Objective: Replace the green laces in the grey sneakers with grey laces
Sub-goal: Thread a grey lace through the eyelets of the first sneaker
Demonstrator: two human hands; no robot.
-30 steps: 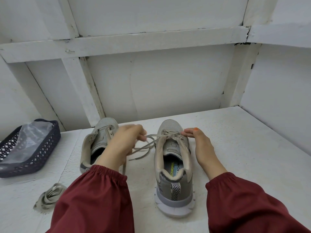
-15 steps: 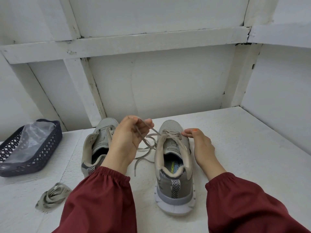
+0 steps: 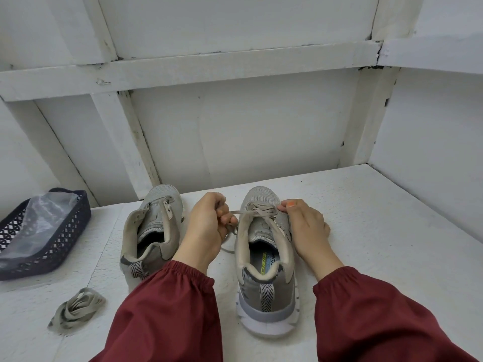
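Two grey sneakers stand side by side on the white surface, toes pointing away. The right sneaker (image 3: 265, 259) has a grey lace (image 3: 261, 211) threaded through its upper eyelets. My left hand (image 3: 206, 226) grips the loose end of that lace and holds it out to the left of the shoe. My right hand (image 3: 304, 226) lies against the shoe's right side, thumb pressing by the eyelets. The left sneaker (image 3: 153, 226) has no lace in view. A bundle of pale laces (image 3: 77, 309) lies at the front left.
A dark latticed basket (image 3: 55, 246) with a clear plastic bag in it sits at the far left. White walls with beams close off the back and right. Bare white surface stretches to the right of the shoes.
My left hand has come down and closed tighter round the lace, drawing it out to the left. My right hand has stayed at the shoe's right side.
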